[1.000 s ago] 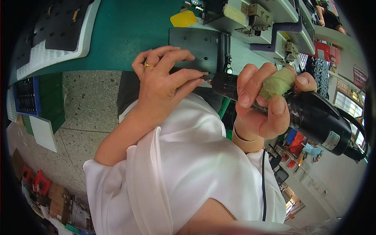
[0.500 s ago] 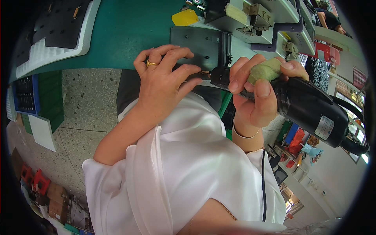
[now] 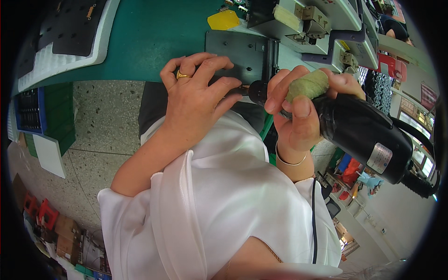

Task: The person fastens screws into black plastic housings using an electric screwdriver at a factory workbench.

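Observation:
In my right hand (image 3: 298, 107) is a black electric screwdriver (image 3: 366, 128), tilted, its nose toward my left hand and its cable end at the far right. A pale green wrapping (image 3: 308, 86) sits among the fingers of that hand; which finger it covers, I cannot tell. My left hand (image 3: 191, 91), a gold ring on one finger, rests at the bench edge. Its thumb and index finger close in around the screwdriver's tip, and whatever they pinch is hidden. Just beyond the fingers lies a flat black panel (image 3: 235, 53) with a raised strip along its right side.
A yellow piece (image 3: 223, 20) lies on the green bench top (image 3: 144, 37). Black plates on white foam (image 3: 100, 51) are at the left. Grey metal equipment (image 3: 322, 28) stands at the back right. A blue and green crate (image 3: 58, 114) sits below left. Another person is at the far right.
My right hand and the screwdriver have shifted slightly left, with the screwdriver's rear end dipping lower. The left hand has barely moved.

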Demonstrator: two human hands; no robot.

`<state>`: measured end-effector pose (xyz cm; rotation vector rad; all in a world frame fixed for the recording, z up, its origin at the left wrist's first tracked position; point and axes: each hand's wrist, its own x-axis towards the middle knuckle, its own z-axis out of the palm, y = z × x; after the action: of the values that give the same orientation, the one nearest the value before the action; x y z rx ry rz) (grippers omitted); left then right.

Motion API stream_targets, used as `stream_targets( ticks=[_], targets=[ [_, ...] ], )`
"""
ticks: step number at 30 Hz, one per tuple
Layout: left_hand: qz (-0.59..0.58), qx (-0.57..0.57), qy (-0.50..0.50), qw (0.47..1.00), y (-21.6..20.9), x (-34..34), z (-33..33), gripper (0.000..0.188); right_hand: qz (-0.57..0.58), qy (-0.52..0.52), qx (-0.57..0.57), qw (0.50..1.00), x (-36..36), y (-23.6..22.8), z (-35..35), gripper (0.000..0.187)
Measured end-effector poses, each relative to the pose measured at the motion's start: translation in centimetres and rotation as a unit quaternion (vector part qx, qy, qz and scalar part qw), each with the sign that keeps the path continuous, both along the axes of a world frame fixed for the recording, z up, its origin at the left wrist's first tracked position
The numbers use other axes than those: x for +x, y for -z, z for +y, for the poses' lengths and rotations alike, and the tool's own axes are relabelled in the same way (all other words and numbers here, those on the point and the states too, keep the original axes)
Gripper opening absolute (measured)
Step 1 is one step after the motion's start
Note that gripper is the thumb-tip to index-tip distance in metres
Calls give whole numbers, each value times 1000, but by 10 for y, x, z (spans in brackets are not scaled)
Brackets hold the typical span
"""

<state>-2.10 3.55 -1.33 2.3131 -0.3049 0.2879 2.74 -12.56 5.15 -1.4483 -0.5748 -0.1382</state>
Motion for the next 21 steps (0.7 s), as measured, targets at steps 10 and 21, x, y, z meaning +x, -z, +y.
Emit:
stream_targets(
  ticks=[10, 21],
  targets=[
    [21, 90, 39, 995, -17, 34, 21, 84, -36, -27, 28, 999, -2, 5, 8, 38],
    [31, 130, 101, 986, -25, 30, 19, 86, -40, 54, -1, 998, -15, 11, -3, 62]
  ],
)
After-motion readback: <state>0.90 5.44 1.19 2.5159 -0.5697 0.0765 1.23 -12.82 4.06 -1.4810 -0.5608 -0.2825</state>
